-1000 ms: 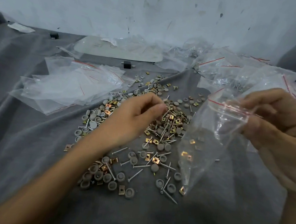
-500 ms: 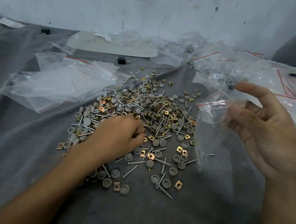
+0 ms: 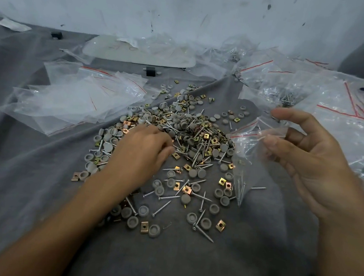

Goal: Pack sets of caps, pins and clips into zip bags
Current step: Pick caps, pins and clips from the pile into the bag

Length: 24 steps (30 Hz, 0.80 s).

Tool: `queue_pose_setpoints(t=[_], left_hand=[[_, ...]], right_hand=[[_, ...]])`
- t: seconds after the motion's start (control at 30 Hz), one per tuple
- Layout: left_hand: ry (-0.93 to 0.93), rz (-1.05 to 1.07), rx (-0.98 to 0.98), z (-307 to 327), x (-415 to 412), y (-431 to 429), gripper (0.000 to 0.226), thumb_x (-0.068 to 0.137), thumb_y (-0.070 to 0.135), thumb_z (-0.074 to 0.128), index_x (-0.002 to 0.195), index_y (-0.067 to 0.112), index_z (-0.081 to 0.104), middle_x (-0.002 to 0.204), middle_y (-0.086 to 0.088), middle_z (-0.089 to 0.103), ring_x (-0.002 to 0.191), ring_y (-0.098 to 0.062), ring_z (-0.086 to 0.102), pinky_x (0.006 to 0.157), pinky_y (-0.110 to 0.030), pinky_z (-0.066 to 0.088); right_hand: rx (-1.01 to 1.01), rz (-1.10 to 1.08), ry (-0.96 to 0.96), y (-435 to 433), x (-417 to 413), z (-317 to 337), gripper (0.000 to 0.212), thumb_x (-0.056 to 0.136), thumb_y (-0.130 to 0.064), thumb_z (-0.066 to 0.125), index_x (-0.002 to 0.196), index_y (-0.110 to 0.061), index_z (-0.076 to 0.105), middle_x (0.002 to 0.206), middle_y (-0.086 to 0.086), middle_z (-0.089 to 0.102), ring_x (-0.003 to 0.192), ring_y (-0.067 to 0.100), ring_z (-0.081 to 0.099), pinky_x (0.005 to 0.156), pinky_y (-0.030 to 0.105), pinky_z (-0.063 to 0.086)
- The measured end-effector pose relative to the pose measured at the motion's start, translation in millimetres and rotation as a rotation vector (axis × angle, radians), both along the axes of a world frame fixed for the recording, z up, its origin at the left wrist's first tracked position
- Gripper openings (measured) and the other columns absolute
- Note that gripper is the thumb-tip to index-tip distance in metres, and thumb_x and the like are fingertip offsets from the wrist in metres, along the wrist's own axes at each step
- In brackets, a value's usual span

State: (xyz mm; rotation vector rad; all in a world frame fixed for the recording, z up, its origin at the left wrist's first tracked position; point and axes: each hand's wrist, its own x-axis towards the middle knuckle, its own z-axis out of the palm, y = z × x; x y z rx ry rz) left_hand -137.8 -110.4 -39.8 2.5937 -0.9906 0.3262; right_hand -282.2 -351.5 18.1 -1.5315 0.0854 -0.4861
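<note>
A heap of caps, pins and clips (image 3: 187, 138) lies at the middle of the cloth (image 3: 28, 178), with the left hand (image 3: 144, 149) on its left side. A stack of empty bags (image 3: 75, 103) lies left of the heap. To its right, the right hand (image 3: 314, 164) holds a zip bag (image 3: 248, 153). Filled bags (image 3: 335, 103) crowd the far right corner, and a board (image 3: 140, 53) lies along the far edge.

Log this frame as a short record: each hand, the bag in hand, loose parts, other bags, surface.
left hand: knuckles up, fingertips down in the pile of caps, pins and clips; grip hidden
right hand: holds bag by its mouth, right of the pile
bag contents: pins at the bottom
empty bags: stacked left of the pile
filled bags: heaped at far right
surface: grey cloth
</note>
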Motion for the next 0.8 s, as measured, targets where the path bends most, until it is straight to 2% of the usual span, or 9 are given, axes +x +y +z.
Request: queue_pose_setpoints(t=[0.1,0.17,0.33,0.43,0.57,0.63,0.7,0.8], left_hand=[[-0.003,0.068,0.122,-11.0,-4.1,-7.2,0.054,0.094,0.065,0.045,0.119,0.023,0.068,0.113,0.001,0.06,0.111,-0.019,0.047,0.097,-0.034,0.04],[-0.045,0.106,0.176,-13.1,-5.0,-10.6,0.06,0.092,0.069,0.04,0.119,0.024,0.07,0.113,0.001,0.06,0.11,-0.018,0.046,0.097,-0.035,0.04],[-0.067,0.06,0.154,-11.6,-5.1,-9.2,0.034,0.1,0.048,0.052,0.115,0.025,0.072,0.109,0.003,0.062,0.108,-0.02,0.049,0.095,-0.034,0.039],[-0.041,0.042,0.129,-10.4,-2.7,-6.3,0.026,0.1,0.042,0.055,0.112,0.024,0.069,0.111,0.003,0.061,0.109,-0.02,0.05,0.096,-0.034,0.04],[-0.002,0.028,0.108,-11.4,-1.6,-4.9,0.023,0.101,0.041,0.053,0.112,0.023,0.062,0.115,0.003,0.058,0.11,-0.019,0.048,0.098,-0.034,0.04],[0.0,0.029,0.103,-12.9,-2.5,-5.7,0.023,0.102,0.042,0.051,0.113,0.023,0.06,0.116,0.003,0.057,0.111,-0.018,0.047,0.099,-0.034,0.039],[0.005,0.033,0.099,-13.5,-3.8,-6.9,0.027,0.102,0.045,0.049,0.117,0.025,0.059,0.118,0.003,0.057,0.114,-0.018,0.048,0.1,-0.035,0.04],[-0.012,0.035,0.139,-12.7,-6.0,-8.1,0.034,0.103,0.047,0.046,0.126,0.027,0.062,0.119,0.004,0.059,0.115,-0.019,0.052,0.098,-0.037,0.044]], right_hand=[[0.005,0.01,0.0,1.7,1.3,-1.0,0.051,0.063,-0.028,0.082,0.112,-0.026,0.068,0.085,0.001,0.074,0.075,0.012,0.068,0.067,0.023,0.057],[0.002,0.014,0.0,3.1,2.0,-1.4,0.051,0.062,-0.029,0.082,0.111,-0.027,0.068,0.085,0.001,0.074,0.075,0.012,0.068,0.067,0.024,0.057],[-0.004,0.013,0.011,5.3,2.9,-2.3,0.056,0.063,-0.029,0.082,0.115,-0.023,0.066,0.086,0.001,0.074,0.075,0.011,0.069,0.067,0.024,0.058],[-0.009,0.017,0.017,6.5,3.6,-2.6,0.056,0.063,-0.029,0.082,0.116,-0.023,0.066,0.087,0.001,0.074,0.077,0.012,0.068,0.068,0.024,0.058],[-0.019,0.031,0.029,9.9,5.4,-2.7,0.053,0.064,-0.033,0.085,0.114,-0.027,0.069,0.088,0.004,0.074,0.075,0.016,0.065,0.069,0.024,0.056],[-0.029,0.052,0.038,11.6,6.4,-1.9,0.056,0.06,-0.043,0.091,0.112,-0.031,0.071,0.09,0.006,0.074,0.077,0.016,0.065,0.07,0.025,0.056],[-0.036,0.065,0.047,12.5,6.7,-0.9,0.063,0.055,-0.053,0.094,0.111,-0.034,0.072,0.091,0.006,0.074,0.079,0.015,0.067,0.071,0.025,0.057],[-0.047,0.071,0.056,13.4,6.7,-0.2,0.063,0.054,-0.057,0.093,0.11,-0.036,0.072,0.093,0.005,0.075,0.08,0.014,0.069,0.071,0.025,0.058]])
